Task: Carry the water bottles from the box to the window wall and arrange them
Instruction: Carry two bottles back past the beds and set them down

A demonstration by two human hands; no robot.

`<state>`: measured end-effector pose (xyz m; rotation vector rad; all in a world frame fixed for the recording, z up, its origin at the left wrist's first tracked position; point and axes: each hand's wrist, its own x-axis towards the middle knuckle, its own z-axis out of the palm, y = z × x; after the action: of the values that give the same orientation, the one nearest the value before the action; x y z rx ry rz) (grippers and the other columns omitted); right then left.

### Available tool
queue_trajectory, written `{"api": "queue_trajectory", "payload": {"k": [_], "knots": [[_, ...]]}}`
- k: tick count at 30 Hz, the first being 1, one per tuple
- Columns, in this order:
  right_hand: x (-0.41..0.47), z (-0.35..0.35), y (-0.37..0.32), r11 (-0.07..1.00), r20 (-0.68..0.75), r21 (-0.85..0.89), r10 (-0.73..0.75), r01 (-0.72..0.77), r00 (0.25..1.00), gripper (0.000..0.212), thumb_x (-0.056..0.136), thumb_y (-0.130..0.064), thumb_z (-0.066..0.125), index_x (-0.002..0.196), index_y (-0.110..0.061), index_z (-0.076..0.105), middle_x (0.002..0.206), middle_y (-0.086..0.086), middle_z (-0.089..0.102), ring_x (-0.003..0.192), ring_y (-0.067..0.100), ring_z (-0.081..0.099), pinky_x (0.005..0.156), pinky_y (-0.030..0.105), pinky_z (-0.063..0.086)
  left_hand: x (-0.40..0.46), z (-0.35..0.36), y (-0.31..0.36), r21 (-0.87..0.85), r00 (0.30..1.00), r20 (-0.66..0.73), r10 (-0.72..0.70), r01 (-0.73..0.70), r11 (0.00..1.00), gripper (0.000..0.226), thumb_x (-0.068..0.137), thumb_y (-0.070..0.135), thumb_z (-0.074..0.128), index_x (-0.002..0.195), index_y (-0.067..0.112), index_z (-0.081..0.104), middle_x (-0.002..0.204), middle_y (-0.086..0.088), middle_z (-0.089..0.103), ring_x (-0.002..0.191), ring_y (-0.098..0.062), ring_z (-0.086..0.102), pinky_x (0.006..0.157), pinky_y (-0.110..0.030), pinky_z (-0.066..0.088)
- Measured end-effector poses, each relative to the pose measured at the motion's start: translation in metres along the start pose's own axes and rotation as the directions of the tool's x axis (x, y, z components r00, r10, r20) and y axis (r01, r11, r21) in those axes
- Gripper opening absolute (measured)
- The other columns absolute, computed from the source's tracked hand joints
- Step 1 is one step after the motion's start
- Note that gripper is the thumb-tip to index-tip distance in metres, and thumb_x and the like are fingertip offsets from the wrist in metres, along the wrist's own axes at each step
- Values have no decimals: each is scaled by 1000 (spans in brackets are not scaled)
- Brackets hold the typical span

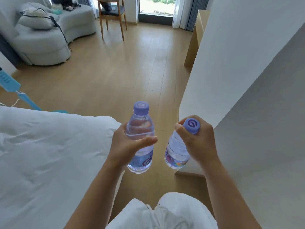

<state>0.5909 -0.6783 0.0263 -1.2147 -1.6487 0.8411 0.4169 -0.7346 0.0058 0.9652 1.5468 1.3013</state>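
I hold two clear water bottles with purple caps over the wooden floor. My left hand [127, 146] grips the left bottle [141, 128] around its middle, thumb across the front, and the bottle stands upright. My right hand [196, 142] grips the right bottle [177, 151] at its neck just under the cap, and this bottle tilts with its base toward the left. The window [156, 5] is far ahead at the top of the view. The box is not in sight.
A bed with a white duvet [49, 154] lies to my left. A white wall corner [231, 80] stands close on my right. Ahead are a wooden chair [112, 15], a grey sofa [49, 35] with a bag, and open wooden floor [132, 66].
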Motion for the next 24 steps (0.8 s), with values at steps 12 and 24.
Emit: {"api": "queue_trajectory", "payload": {"k": [12,24], "knots": [[194,79,48,996,39,-71,-49,52,998,21,77,-8,69,68,7,58,60,19,57,54,27,48,49,24,40,196,-9,8,-14,998,-31,-56,56,998,75,33,46,81,103,19,67,86,6,74,80,-10,71,64,-18,53],[421,102,74,991,70,-91,-91,97,993,28,72,-12,68,66,12,56,59,25,54,59,36,51,51,36,42,411,28,56,-65,997,-43,-66,63,996,69,35,39,83,98,18,69,88,2,75,85,-16,72,73,-28,55]]}}
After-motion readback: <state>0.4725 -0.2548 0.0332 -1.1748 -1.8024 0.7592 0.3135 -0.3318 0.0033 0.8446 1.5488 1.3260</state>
